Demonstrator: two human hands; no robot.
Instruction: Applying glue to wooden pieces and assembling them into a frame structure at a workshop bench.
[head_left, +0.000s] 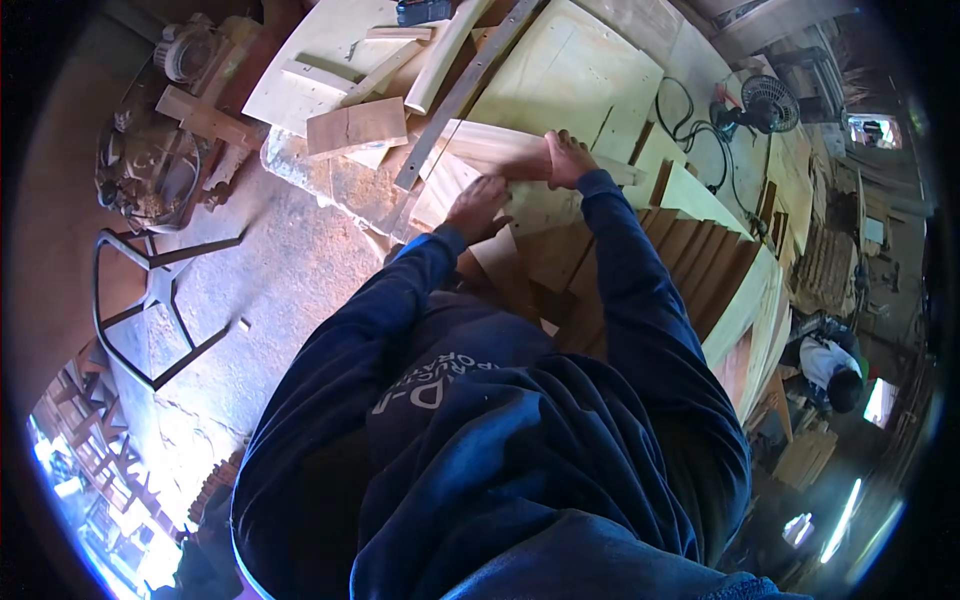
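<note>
A smooth, slightly curved wooden piece (490, 147) lies across the workbench in front of me. My right hand (568, 162) is closed round it toward its right part, fingers over the far edge. My left hand (480, 208) rests beside its near edge, thumb held apart from the fingers, over a pale board (440, 190). Whether the left fingertips touch the curved piece I cannot tell. A long dark metal bar with holes (465, 90) lies slantwise just left of the curved piece. Under my hands spreads a pale plywood top (560, 80).
Loose offcuts and a flat wooden block (357, 127) lie at the bench's left. Several brown slats (690, 255) stand stacked by my right arm. A small black fan (768, 103) with cables sits far right. An upturned metal frame (160, 285) stands left. Another person (832, 365) is at right.
</note>
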